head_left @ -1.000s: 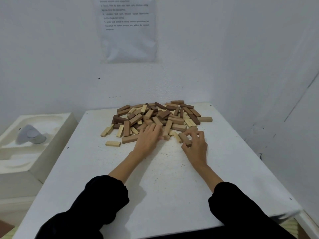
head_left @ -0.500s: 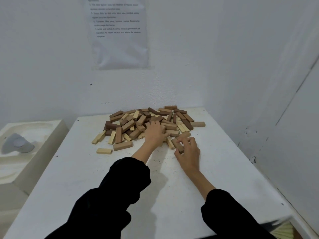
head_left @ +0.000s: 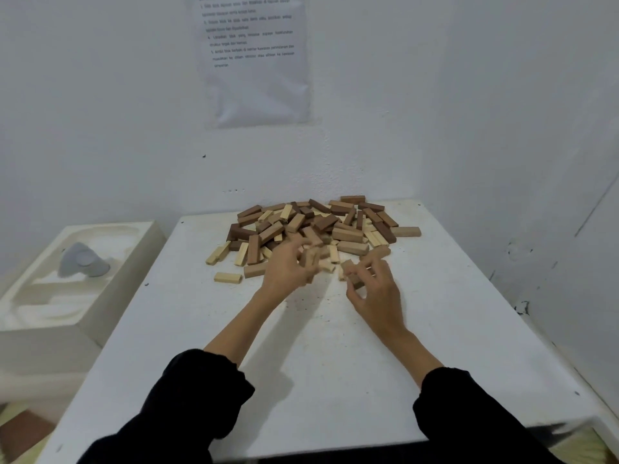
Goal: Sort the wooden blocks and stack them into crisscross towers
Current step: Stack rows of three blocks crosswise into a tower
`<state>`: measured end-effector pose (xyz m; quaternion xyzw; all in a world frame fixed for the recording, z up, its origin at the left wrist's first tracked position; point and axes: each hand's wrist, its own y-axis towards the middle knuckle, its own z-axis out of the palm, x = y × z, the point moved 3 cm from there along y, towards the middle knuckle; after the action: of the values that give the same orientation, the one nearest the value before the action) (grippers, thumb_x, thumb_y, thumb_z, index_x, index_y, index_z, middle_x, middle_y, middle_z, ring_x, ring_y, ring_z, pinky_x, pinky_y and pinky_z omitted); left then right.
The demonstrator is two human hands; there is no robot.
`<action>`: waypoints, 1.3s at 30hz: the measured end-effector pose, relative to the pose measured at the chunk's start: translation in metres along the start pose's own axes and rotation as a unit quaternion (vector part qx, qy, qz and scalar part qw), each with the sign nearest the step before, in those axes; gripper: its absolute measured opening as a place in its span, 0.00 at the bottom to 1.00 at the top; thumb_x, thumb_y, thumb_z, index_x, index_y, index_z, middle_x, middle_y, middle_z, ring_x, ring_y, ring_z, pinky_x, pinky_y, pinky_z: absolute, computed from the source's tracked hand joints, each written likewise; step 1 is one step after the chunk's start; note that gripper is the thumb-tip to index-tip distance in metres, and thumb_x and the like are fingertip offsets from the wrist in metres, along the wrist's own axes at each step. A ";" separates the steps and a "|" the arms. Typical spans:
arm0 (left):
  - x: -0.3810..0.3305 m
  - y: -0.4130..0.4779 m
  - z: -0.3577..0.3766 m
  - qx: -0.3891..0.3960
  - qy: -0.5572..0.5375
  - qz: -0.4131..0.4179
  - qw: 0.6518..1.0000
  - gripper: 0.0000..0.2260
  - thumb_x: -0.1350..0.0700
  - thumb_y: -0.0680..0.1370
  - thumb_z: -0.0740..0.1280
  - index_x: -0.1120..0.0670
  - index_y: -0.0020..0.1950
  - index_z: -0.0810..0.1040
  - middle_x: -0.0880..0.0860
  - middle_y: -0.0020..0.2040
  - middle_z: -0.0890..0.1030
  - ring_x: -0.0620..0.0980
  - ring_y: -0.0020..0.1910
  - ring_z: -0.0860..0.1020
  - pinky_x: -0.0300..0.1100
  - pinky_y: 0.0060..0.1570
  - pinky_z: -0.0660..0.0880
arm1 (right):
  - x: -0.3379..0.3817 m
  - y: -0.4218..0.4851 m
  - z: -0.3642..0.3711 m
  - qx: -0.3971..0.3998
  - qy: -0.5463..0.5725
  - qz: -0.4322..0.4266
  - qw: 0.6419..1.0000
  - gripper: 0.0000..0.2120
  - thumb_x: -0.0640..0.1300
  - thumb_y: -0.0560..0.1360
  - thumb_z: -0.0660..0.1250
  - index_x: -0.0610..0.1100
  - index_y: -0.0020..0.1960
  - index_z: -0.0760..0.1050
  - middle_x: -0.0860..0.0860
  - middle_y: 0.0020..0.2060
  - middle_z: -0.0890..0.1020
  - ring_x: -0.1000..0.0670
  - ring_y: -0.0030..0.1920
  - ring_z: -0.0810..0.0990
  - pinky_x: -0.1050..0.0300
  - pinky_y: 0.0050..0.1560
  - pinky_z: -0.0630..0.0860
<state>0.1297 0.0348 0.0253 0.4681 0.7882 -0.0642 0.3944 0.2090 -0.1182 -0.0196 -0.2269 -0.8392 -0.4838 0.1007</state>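
Observation:
A loose pile of wooden blocks (head_left: 338,226) in pale, mid-brown and dark brown lies at the far middle of the white table (head_left: 328,380). My left hand (head_left: 286,272) is at the pile's near edge, blurred, its fingers curled round a mid-brown block (head_left: 311,259) lifted upright. My right hand (head_left: 375,289) is just right of it and pinches another mid-brown block (head_left: 351,276) near the table surface. Both arms wear black sleeves.
A single pale block (head_left: 227,277) lies apart at the pile's near left. A white moulded foam box (head_left: 67,279) holding a grey object (head_left: 82,261) stands left of the table. White walls close in behind and to the right, with a printed sheet (head_left: 254,58) on the back wall.
My left hand has drawn back from the pile and lifted a mid-brown block. My right hand still holds its block at about the same spot.

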 end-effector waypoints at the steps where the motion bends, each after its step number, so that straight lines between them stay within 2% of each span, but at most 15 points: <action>1: 0.004 -0.011 -0.004 0.004 0.009 -0.001 1.000 0.21 0.56 0.70 0.75 0.55 0.62 0.76 0.51 0.49 0.79 0.43 0.39 0.74 0.26 0.31 0.68 | 0.005 -0.003 -0.001 0.017 0.005 -0.035 0.999 0.13 0.31 0.63 0.75 0.41 0.45 0.79 0.46 0.40 0.75 0.55 0.41 0.70 0.72 0.36 0.68; 5: 0.030 -0.051 -0.014 0.020 0.056 -0.043 0.997 0.21 0.53 0.71 0.75 0.52 0.63 0.77 0.51 0.53 0.79 0.45 0.46 0.74 0.34 0.41 0.68 | 0.026 -0.020 -0.010 0.091 0.046 -0.136 0.985 0.13 0.32 0.63 0.75 0.43 0.44 0.77 0.48 0.40 0.74 0.52 0.36 0.75 0.63 0.29 0.74; 9: 0.043 -0.078 -0.021 0.020 0.075 -0.093 0.993 0.19 0.53 0.72 0.73 0.52 0.61 0.77 0.51 0.51 0.76 0.47 0.49 0.74 0.37 0.46 0.68 | 0.038 -0.033 -0.007 0.141 0.076 -0.117 0.980 0.13 0.34 0.64 0.75 0.44 0.44 0.75 0.48 0.41 0.73 0.52 0.35 0.73 0.60 0.29 0.75; 13: 0.042 -0.088 -0.026 0.026 0.100 -0.110 0.988 0.20 0.48 0.74 0.70 0.55 0.63 0.75 0.52 0.57 0.72 0.46 0.49 0.71 0.37 0.47 0.66 | 0.051 -0.044 0.007 0.212 0.129 -0.051 0.967 0.11 0.41 0.66 0.76 0.43 0.47 0.78 0.50 0.45 0.73 0.53 0.40 0.74 0.60 0.37 0.76; 17: 0.043 -0.096 -0.033 0.041 0.071 -0.164 0.983 0.29 0.40 0.76 0.63 0.57 0.70 0.68 0.55 0.66 0.70 0.53 0.62 0.72 0.45 0.59 0.68 | 0.063 -0.047 0.015 0.274 0.184 -0.019 0.944 0.16 0.47 0.68 0.75 0.46 0.55 0.79 0.52 0.50 0.72 0.54 0.47 0.76 0.62 0.48 0.75; 19: 0.045 -0.098 -0.044 0.079 0.033 -0.148 0.985 0.31 0.40 0.75 0.64 0.55 0.72 0.64 0.54 0.67 0.70 0.52 0.61 0.72 0.43 0.57 0.69 | 0.060 -0.044 0.016 0.285 0.185 0.010 0.941 0.22 0.50 0.68 0.75 0.51 0.60 0.76 0.53 0.54 0.71 0.55 0.55 0.71 0.64 0.55 0.70; 21: 0.051 -0.101 -0.054 0.148 -0.006 -0.118 0.982 0.34 0.43 0.73 0.69 0.52 0.74 0.61 0.52 0.68 0.68 0.48 0.59 0.72 0.40 0.55 0.71 | 0.052 -0.042 0.018 0.319 0.166 0.047 0.932 0.29 0.54 0.66 0.75 0.55 0.65 0.71 0.55 0.58 0.68 0.56 0.60 0.64 0.61 0.61 0.63; 24: 0.063 -0.106 -0.058 0.217 -0.006 -0.071 0.974 0.38 0.49 0.69 0.75 0.47 0.74 0.59 0.48 0.71 0.65 0.45 0.62 0.69 0.37 0.57 0.71 | 0.051 -0.038 0.024 0.376 0.150 0.066 0.912 0.29 0.54 0.68 0.74 0.55 0.67 0.69 0.55 0.61 0.68 0.55 0.62 0.62 0.57 0.65 0.61; 27: 0.071 -0.106 -0.056 0.207 -0.027 -0.042 0.977 0.38 0.52 0.68 0.77 0.44 0.73 0.62 0.44 0.69 0.67 0.43 0.63 0.67 0.29 0.52 0.69 | 0.055 -0.031 0.025 0.384 0.160 0.058 0.907 0.29 0.53 0.69 0.74 0.57 0.67 0.68 0.60 0.60 0.71 0.56 0.61 0.64 0.52 0.64 0.63; 31: 0.074 -0.099 -0.056 0.170 -0.059 -0.036 0.983 0.33 0.53 0.68 0.77 0.47 0.69 0.68 0.43 0.64 0.71 0.42 0.62 0.70 0.27 0.49 0.69 | 0.057 -0.029 0.023 0.409 0.169 0.084 0.893 0.34 0.53 0.67 0.75 0.62 0.67 0.62 0.70 0.56 0.66 0.59 0.60 0.64 0.55 0.64 0.60; 33: 0.077 -0.097 -0.057 0.153 -0.070 -0.038 0.985 0.31 0.54 0.68 0.78 0.47 0.67 0.69 0.43 0.62 0.72 0.41 0.61 0.71 0.26 0.48 0.69 | 0.058 -0.028 0.021 0.415 0.171 0.090 0.889 0.35 0.53 0.66 0.76 0.61 0.68 0.62 0.72 0.54 0.64 0.59 0.60 0.63 0.55 0.65 0.59; 36: 0.088 -0.095 -0.064 0.131 -0.067 -0.048 0.988 0.31 0.54 0.67 0.78 0.46 0.66 0.69 0.44 0.63 0.72 0.42 0.61 0.70 0.27 0.52 0.66 | 0.061 -0.027 0.017 0.421 0.173 0.098 0.885 0.36 0.52 0.66 0.76 0.60 0.69 0.62 0.72 0.52 0.65 0.59 0.58 0.62 0.55 0.65 0.58; 39: 0.097 -0.096 -0.067 0.158 -0.033 -0.055 0.985 0.34 0.51 0.65 0.79 0.46 0.67 0.69 0.45 0.63 0.72 0.43 0.62 0.68 0.33 0.59 0.65 | 0.066 -0.024 0.017 0.421 0.167 0.102 0.886 0.36 0.51 0.67 0.76 0.57 0.70 0.63 0.71 0.50 0.65 0.59 0.56 0.61 0.56 0.64 0.57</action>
<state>-0.0084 0.0799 -0.0213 0.4783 0.7789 -0.2251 0.3375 0.1403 -0.0949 -0.0212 -0.1639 -0.9070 -0.1028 0.3742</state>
